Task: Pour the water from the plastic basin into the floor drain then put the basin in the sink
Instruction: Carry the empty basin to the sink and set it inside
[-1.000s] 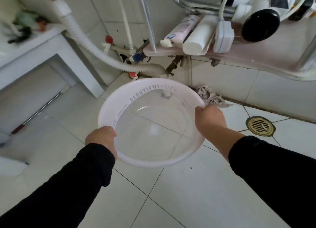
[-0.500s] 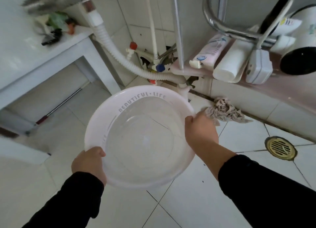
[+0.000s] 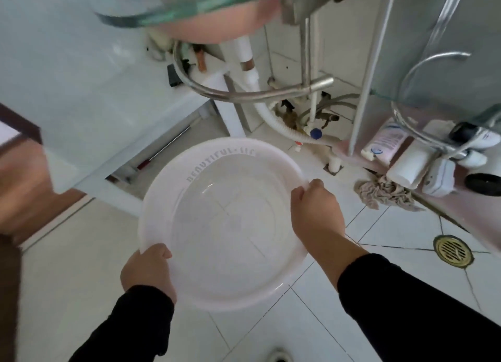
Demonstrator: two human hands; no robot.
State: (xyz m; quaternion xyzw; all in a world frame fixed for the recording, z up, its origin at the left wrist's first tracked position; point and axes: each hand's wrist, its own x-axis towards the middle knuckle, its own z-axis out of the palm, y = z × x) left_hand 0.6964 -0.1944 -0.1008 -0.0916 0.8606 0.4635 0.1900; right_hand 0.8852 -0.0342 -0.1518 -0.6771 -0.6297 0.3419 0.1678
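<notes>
— So, where is the plastic basin?

— Held up over the white tiled floor, in front of the body. Round, see-through white, with letters along its far rim.

— And the hands?

— Both curled on the rim. Left hand grips the near left edge, fingers bent over the lip. Right hand grips the right edge, thumb on top. Hands well apart, one on each side. Black sleeves on both arms.

— Any water inside?

— Hard to tell. Floor lines show right through the bottom.

— Where is the floor drain?

— Down on the floor, off to the right of the basin, near the right edge. Round and gold, with slots. Not under the basin.

— And the sink?

— Up at the top, pink bowl seen from below, with a green glass edge. White bendy pipe comes down from it.

— What else?

— Grey rag lies on the floor by the wall, between basin and drain. Bottles lie on a low pink shelf at the right. Shiny metal ring bar curves under the sink.
</notes>
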